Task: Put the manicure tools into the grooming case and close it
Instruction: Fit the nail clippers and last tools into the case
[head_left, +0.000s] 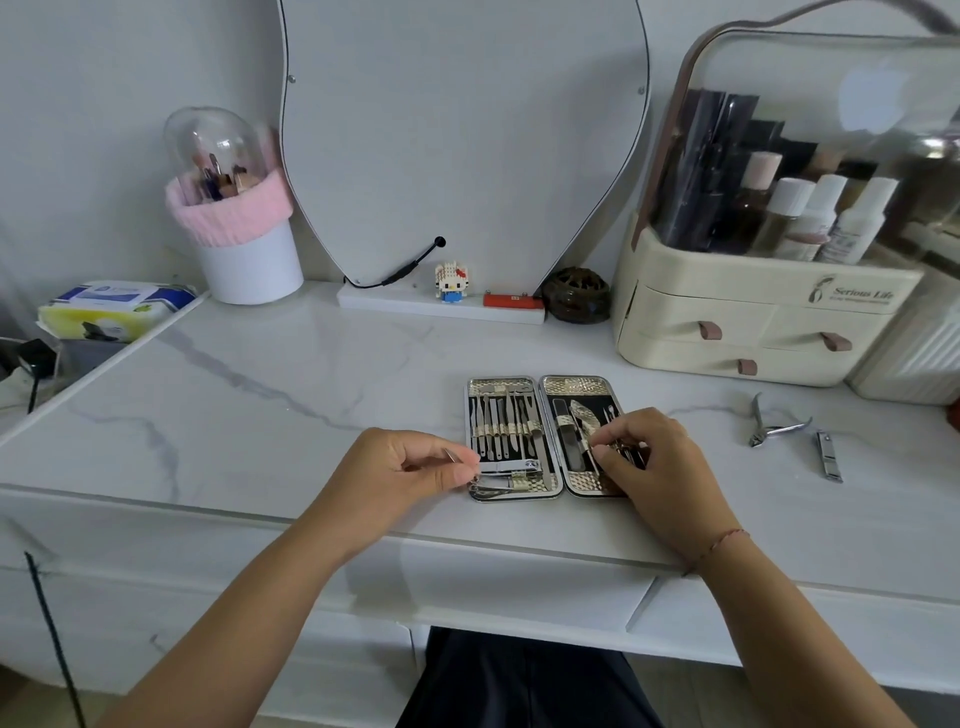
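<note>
The grooming case (540, 385) lies open flat on the white marble table, with several metal tools strapped into both halves. My left hand (400, 467) sits at the case's lower left corner and pinches a thin metal tool (451, 455) between thumb and fingers. My right hand (649, 457) lies over the right half, its fingers curled round a small tool there; which tool is hidden by the fingers. A cuticle nipper (769, 423) and a nail clipper (827, 457) lie loose on the table to the right of the case.
A cream cosmetics organiser (753, 317) stands at the back right. A mirror (462, 130), a small toy figure (451, 281), a dark round jar (575, 296) and a pink-trimmed brush holder (239, 223) line the back. A wipes pack (114, 309) sits far left.
</note>
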